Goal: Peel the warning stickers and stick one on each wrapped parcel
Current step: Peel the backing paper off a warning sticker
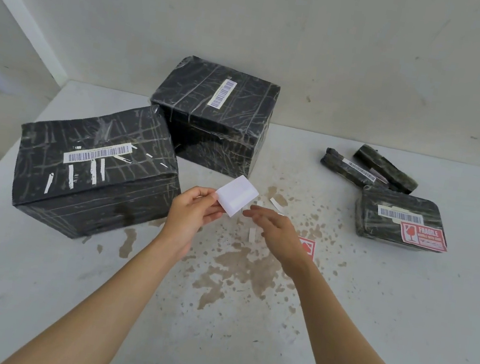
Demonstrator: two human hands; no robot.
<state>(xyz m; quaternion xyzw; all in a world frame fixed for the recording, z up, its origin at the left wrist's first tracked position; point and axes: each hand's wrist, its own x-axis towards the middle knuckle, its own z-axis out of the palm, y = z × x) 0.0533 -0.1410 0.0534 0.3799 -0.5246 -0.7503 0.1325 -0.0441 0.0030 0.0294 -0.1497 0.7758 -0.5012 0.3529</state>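
My left hand (194, 209) pinches a white sticker sheet (238, 195) by its left edge, its blank back side facing me, above the table. My right hand (277, 233) hovers just right of the sheet with fingers relaxed, holding nothing. A red warning sticker (308, 247) lies on the table partly under my right hand. Two large black wrapped parcels, the near-left parcel (95, 167) and the back parcel (217, 117), carry only barcode labels. At right, a small black parcel (400, 216) bears a red FRAGILE sticker (424, 235).
Two slim black wrapped parcels (370, 169) lie behind the small one at the right. White backing strips (277, 204) lie on the stained white table (244, 321). A wall stands right behind the table; the table's left edge drops to the floor.
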